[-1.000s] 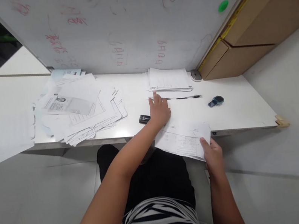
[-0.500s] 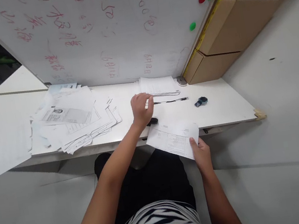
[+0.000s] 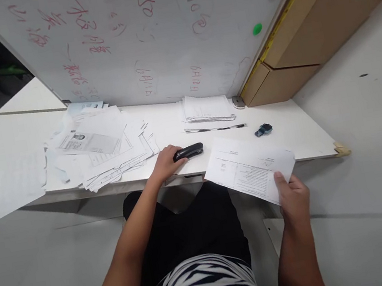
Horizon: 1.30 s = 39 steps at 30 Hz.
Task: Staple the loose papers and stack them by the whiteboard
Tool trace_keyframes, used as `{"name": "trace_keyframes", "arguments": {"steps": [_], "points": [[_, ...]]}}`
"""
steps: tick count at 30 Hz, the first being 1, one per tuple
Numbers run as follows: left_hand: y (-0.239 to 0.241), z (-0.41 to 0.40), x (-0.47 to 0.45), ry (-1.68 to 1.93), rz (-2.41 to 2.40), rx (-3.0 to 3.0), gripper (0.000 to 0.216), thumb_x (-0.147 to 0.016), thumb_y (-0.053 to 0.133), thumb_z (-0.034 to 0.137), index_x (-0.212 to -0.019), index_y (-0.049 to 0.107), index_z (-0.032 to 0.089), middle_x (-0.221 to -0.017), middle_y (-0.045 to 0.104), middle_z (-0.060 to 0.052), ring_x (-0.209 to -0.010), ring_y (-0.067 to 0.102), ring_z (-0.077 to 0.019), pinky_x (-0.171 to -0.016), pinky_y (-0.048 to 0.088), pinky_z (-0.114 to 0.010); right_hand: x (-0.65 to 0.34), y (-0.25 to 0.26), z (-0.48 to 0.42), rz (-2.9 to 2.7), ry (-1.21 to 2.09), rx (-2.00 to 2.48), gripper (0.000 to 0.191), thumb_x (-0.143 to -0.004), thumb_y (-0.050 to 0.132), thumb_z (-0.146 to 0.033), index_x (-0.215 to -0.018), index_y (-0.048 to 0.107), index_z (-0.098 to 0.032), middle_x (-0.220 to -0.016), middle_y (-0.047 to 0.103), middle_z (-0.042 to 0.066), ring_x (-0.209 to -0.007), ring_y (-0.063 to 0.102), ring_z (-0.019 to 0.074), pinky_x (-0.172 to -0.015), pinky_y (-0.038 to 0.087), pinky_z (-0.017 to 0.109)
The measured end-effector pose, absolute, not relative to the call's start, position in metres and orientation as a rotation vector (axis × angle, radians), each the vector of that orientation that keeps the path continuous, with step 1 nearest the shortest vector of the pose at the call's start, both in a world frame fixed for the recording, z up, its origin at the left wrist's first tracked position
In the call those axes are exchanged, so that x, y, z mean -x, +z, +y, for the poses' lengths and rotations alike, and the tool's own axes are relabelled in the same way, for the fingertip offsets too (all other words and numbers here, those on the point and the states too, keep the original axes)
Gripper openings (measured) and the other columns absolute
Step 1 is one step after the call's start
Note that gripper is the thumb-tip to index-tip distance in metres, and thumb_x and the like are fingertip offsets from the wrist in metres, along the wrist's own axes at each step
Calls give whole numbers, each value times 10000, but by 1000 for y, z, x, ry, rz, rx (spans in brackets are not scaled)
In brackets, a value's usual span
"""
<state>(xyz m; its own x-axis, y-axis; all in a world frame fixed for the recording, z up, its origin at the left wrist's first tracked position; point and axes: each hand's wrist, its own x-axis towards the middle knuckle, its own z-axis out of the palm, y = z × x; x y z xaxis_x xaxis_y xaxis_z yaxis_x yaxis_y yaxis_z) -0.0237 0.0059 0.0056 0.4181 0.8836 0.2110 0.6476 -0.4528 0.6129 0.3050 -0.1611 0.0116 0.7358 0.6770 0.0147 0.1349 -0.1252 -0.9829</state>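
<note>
My left hand (image 3: 168, 163) is closed around the rear end of a black stapler (image 3: 190, 151), which lies on the white table near its front edge. The stapler's front end points right. In my right hand (image 3: 292, 193) is a printed sheet of paper (image 3: 246, 168), pinched at its lower right corner between thumb and fingers. The sheet slants over the table's front edge. Whether there is more than one sheet cannot be made out. A neat stack of papers (image 3: 207, 107) lies behind the stapler, against the whiteboard.
Loose papers (image 3: 104, 150) are spread at the left, one sheet (image 3: 16, 191) hanging over the front edge. A thin strip (image 3: 216, 128) and a dark blue watch-like object (image 3: 264, 129) lie on the table (image 3: 307, 138). A whiteboard (image 3: 158, 36) and cardboard boxes (image 3: 325, 23) stand behind.
My left hand has come down from near the paper stack and taken hold of the stapler. My right hand has moved right with the paper, away from the stapler. The view has shifted slightly.
</note>
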Motion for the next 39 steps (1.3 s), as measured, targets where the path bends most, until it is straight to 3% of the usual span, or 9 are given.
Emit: {"name": "trace_keyframes", "arguments": {"steps": [15, 28, 35, 39], "points": [[4, 2, 24, 732, 1341, -2259, 316, -845, 584, 407, -1109, 576, 233, -1045, 592, -42, -960, 528, -228, -820, 432, -365, -280, 3, -157, -716, 918, 1571, 462, -715, 723, -513, -1031, 703, -177, -944, 739, 74, -811, 695, 241, -692, 561, 346], [8, -2, 26, 744, 1345, -2134, 299, -844, 584, 404, -1098, 576, 247, -1053, 580, -33, -995, 513, -223, -854, 433, -367, -297, -3, -148, -710, 875, 1576, 491, -669, 752, -515, -1002, 701, -158, -885, 741, 75, -754, 696, 231, -685, 569, 357], [9, -1, 26, 757, 1359, -2111, 290, -845, 586, 387, -1101, 583, 251, -1060, 585, -39, -1013, 505, -232, -865, 432, -374, -325, 37, -29, -876, 563, 1385, 421, -699, 728, -464, -985, 688, -158, -990, 721, 84, -855, 679, 224, -791, 546, 400], [6, 4, 25, 771, 1390, -2127, 277, -834, 608, 363, -1080, 589, 238, -1029, 582, -44, -988, 507, -233, -861, 430, -374, -333, 59, 65, -912, 617, 1300, 354, -744, 700, -357, -991, 653, -109, -1019, 696, 116, -835, 666, 200, -731, 542, 376]]}}
